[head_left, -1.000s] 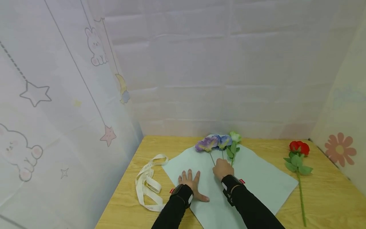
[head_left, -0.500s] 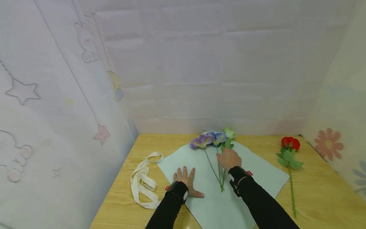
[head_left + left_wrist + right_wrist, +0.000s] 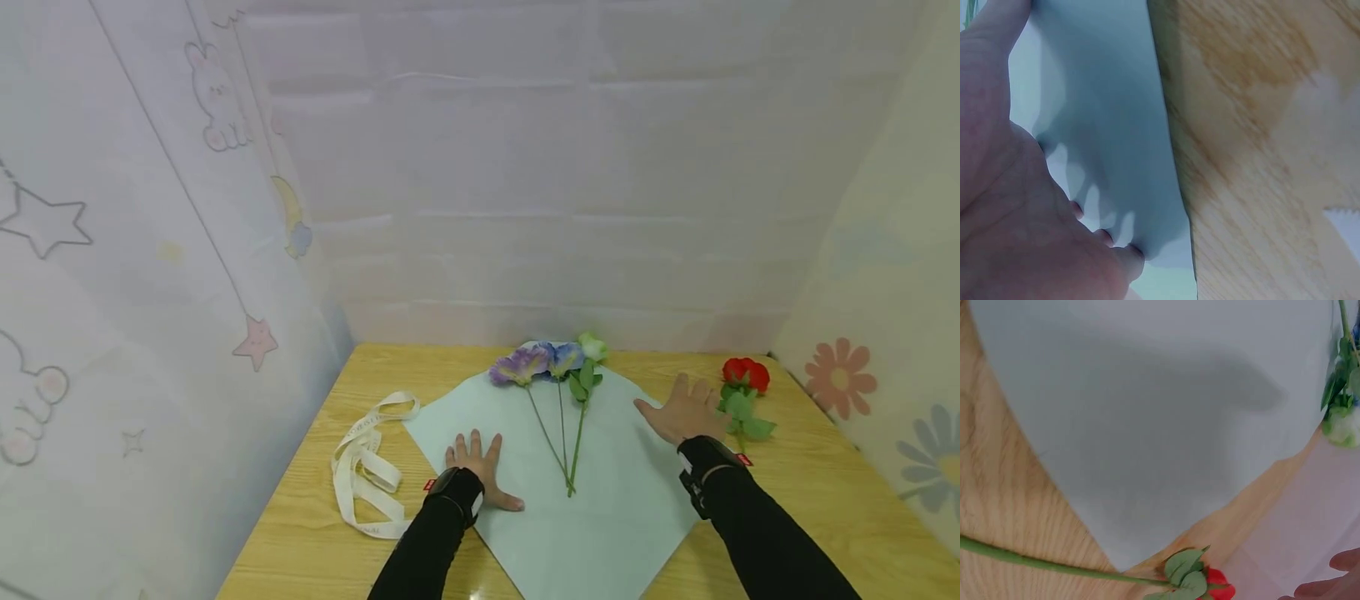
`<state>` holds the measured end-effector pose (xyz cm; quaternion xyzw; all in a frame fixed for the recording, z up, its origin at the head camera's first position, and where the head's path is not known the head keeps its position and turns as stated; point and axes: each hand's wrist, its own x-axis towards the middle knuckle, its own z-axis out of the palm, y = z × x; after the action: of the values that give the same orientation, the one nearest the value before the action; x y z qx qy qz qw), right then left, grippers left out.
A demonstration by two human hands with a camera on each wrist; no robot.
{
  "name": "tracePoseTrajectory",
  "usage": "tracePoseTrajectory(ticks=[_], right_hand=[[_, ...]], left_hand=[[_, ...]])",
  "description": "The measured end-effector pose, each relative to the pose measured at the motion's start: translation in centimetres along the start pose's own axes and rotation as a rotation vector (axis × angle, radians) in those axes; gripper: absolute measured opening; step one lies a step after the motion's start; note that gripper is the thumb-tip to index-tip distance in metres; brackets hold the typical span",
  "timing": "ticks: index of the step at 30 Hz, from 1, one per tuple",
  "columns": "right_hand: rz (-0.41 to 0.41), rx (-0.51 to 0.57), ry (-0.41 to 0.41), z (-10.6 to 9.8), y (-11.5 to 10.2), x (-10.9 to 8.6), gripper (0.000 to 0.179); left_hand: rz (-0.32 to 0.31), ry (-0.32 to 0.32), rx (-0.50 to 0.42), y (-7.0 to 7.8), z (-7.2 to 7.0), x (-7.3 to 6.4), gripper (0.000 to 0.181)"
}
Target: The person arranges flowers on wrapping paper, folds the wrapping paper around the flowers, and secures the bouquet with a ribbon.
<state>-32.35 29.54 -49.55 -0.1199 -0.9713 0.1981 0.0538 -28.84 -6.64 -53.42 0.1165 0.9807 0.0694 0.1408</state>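
My left hand [image 3: 477, 471] rests with fingers spread on the left part of a pale blue-green sheet of wrapping paper [image 3: 600, 533]. Over the paper's right corner hangs my right hand [image 3: 686, 412], fingers spread and holding nothing, its shadow falling on the sheet. Mid-sheet lie a purple flower [image 3: 519, 367], a blue flower [image 3: 564, 358] and a white-green rose [image 3: 592, 346], their stems crossing at the lower end. A red rose [image 3: 746, 375] lies on the table just right of my right hand, which hides part of its stem in the head view.
A loose cream ribbon [image 3: 348, 483] with printed letters lies left of the paper. The wooden table [image 3: 285, 533] meets a white cloth backdrop [image 3: 480, 208] at the back and printed cloth on both sides.
My right hand has let go of the white-green rose and moved right, toward the red rose, its fingers spreading. My left hand has stayed on the paper. The head view has shifted slightly.
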Motion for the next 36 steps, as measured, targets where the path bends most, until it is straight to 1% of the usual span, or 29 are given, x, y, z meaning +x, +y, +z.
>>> tracePoseTrajectory(ticks=[4,7,9,13,15,18,19,20,22,25,27,30,33,35,36], right_hand=[[0.085,0.030,-0.043,-0.7,2.8,0.0,0.118],[0.162,0.050,-0.079,-0.8,5.5,-0.1,0.124],[0.206,0.066,-0.107,-0.6,7.5,-0.2,0.128],[0.261,0.063,-0.118,0.2,10.9,-0.4,0.133],[0.288,0.064,-0.126,0.4,11.8,-0.6,0.134],[0.329,0.063,-0.200,0.7,12.6,-1.1,0.134],[0.338,0.057,-0.231,0.6,12.5,-1.5,0.132],[0.341,0.041,-0.247,0.2,12.0,-1.9,0.125],[0.326,-0.009,-0.263,-0.4,11.3,-2.7,0.107],[0.260,-0.107,-0.216,-1.1,10.5,-3.7,0.079],[0.198,-0.149,-0.178,-1.3,10.5,-4.0,0.064],[0.121,-0.164,-0.130,-2.1,10.2,-4.7,0.048],[0.060,-0.161,-0.091,-2.9,9.8,-5.3,0.037],[0.039,-0.159,-0.087,-3.0,9.9,-5.5,0.034],[0.034,-0.163,-0.085,-2.9,10.1,-5.5,0.034]], left_hand=[[-0.003,0.001,-0.023,-0.2,0.2,0.2,0.119],[-0.010,-0.007,-0.026,-0.2,0.6,0.5,0.120],[-0.016,-0.010,-0.017,-0.2,0.5,0.6,0.120],[-0.016,-0.017,-0.018,-0.3,0.8,0.8,0.122],[-0.007,-0.007,-0.025,-0.5,1.1,1.1,0.122],[0.001,0.012,-0.033,-0.8,1.6,1.6,0.121],[0.002,0.020,-0.038,-0.8,1.6,1.6,0.120],[0.007,0.031,-0.035,-0.8,1.7,1.5,0.119],[0.006,0.024,-0.038,-0.4,0.5,0.5,0.116],[0.005,0.024,-0.024,0.5,-1.5,-1.4,0.107],[-0.001,0.013,-0.020,1.1,-2.7,-2.4,0.105],[0.000,0.019,-0.014,1.0,-2.5,-2.3,0.107],[0.012,0.038,-0.005,0.3,-0.8,-0.9,0.114],[0.015,0.049,0.009,-0.2,0.4,0.1,0.116],[0.015,0.043,0.016,-0.3,0.6,0.3,0.117]])
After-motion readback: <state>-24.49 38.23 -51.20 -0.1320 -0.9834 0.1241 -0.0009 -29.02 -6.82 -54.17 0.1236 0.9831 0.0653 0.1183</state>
